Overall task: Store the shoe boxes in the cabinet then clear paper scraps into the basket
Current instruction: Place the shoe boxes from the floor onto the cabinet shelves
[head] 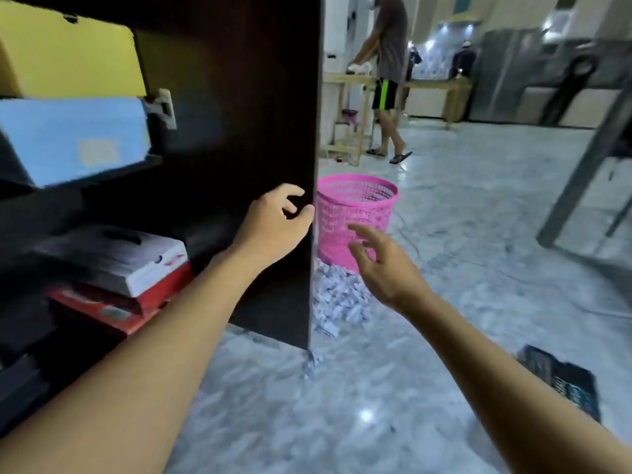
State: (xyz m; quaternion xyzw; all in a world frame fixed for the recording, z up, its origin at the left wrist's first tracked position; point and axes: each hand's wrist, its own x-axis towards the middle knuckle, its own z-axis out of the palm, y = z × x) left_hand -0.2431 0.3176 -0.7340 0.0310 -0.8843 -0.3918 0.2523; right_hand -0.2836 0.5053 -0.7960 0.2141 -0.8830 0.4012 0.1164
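Left grip (277, 224) curled round door (246, 97) edge, right grip (384, 266) spread loose before pink basket (355, 206), scraps (342, 299) heaped on floor, boxes (68, 138) shelved.

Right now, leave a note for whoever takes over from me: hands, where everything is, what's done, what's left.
Left hand holds the edge of the open cabinet door. Right hand open, empty, in front of the pink basket.
Done: yellow box, blue box, white box and red box are on the cabinet shelves.
Left: likely shut the door, then move the paper scraps, piled on the floor at the basket's foot, into the basket.
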